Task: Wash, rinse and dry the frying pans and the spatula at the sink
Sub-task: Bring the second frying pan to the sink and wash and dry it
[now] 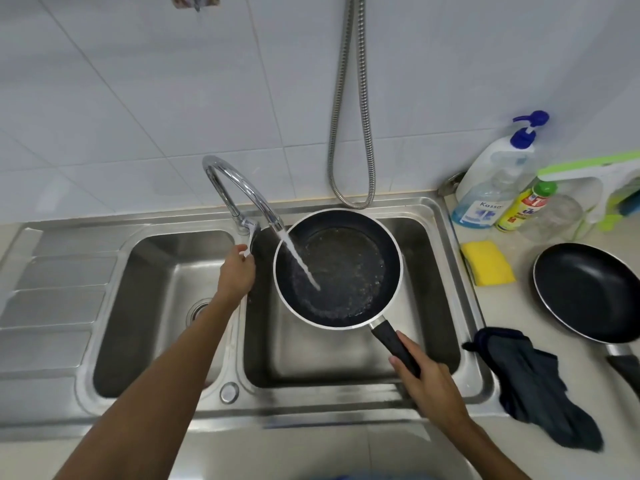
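The sink point(311, 403) at centre is brushed steel, the tap point(266, 211) and ribbed hose point(332, 157) above it shiny metal. The pan point(346, 271) has a dark coating, wet and glossy. At right lie a porous sponge point(488, 263) and a soft cloth point(540, 386).

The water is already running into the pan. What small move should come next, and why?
Probably the left hand should let go of the chrome tap lever and fetch the yellow rectangular sponge from the counter. Water already runs into the black white-rimmed frying pan, held by the right hand over the steel sink, and specks show on its bottom.
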The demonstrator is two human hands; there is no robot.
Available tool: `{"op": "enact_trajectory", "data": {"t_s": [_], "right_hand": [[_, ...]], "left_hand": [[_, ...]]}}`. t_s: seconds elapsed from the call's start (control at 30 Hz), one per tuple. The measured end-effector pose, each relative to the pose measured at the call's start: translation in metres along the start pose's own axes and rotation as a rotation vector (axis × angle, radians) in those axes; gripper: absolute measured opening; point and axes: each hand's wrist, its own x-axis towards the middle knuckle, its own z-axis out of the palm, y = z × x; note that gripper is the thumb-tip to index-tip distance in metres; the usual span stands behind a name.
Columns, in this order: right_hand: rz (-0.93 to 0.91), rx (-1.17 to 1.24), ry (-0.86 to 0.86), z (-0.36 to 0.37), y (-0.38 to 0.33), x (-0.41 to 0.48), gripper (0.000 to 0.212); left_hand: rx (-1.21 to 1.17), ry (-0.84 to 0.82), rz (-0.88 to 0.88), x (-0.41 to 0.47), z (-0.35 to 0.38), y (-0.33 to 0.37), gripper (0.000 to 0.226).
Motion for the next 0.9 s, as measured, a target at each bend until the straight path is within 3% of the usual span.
{"op": "enact_trajectory", "data": {"t_s": [0.17, 0.43, 0.6, 0.73, 0.9], "right_hand": [[-0.005, -0.055, 0.008, -0.003, 0.007, -0.001, 0.054], [-0.062, -0.243, -0.001, -0.024, 0.013, 0.004, 0.059], [-0.178, -0.532, 0.138, -0.046, 0.01, 0.021, 0.049], [-0.333, -0.76, 0.165, -0.062, 0.002, 0.036, 0.042], [-0.333, -0.905, 0.135, -0.074, -0.011, 0.037, 0.041]], "left_hand": [[-0.056, -0.012, -0.045, 0.004, 0.001, -0.001, 0.04], [-0.344, 0.08, -0.174, 0.007, 0.002, 0.011, 0.04], [-0.373, 0.194, -0.108, 0.01, -0.005, 0.033, 0.034], [-0.412, 0.238, -0.065, 0.015, -0.009, 0.053, 0.032], [-0.44, 0.24, -0.016, 0.023, -0.008, 0.067, 0.036]]}}
